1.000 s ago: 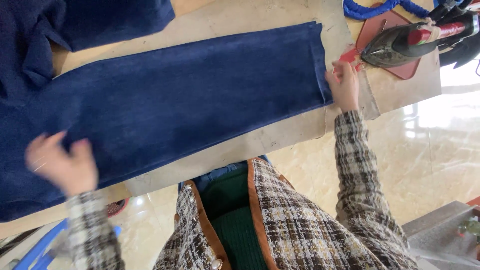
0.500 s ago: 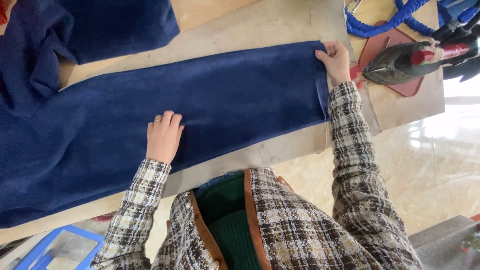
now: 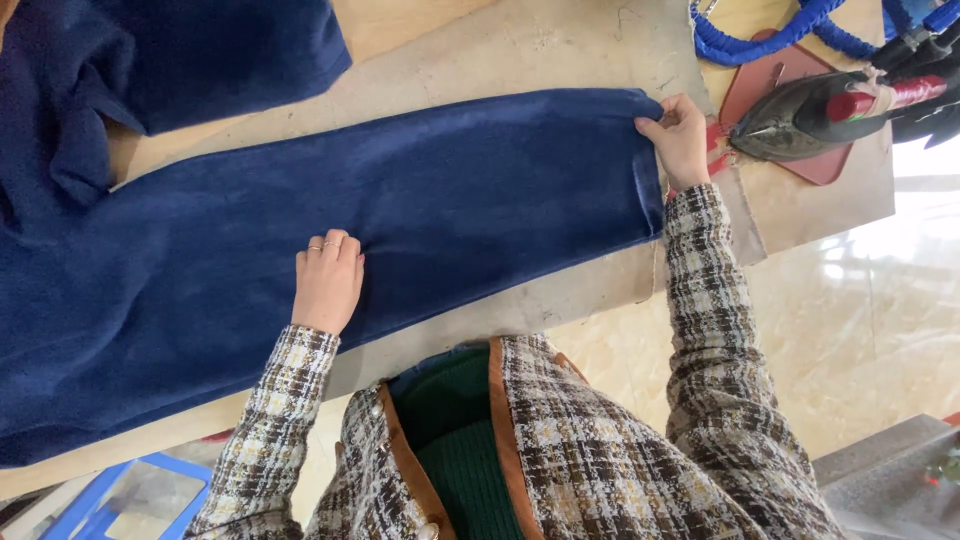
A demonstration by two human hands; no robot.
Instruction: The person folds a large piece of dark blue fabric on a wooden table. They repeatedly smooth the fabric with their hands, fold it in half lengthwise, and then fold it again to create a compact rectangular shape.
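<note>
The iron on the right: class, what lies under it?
The iron rests on a red mat lying on the padded table. The mat's edges show around it; the part directly beneath the iron's soleplate is covered and cannot be seen.

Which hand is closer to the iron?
The right hand. It pinches the hem end of the blue velvet trouser leg, just beside the iron. The left hand lies flat on the middle of the leg, far from the iron.
</note>
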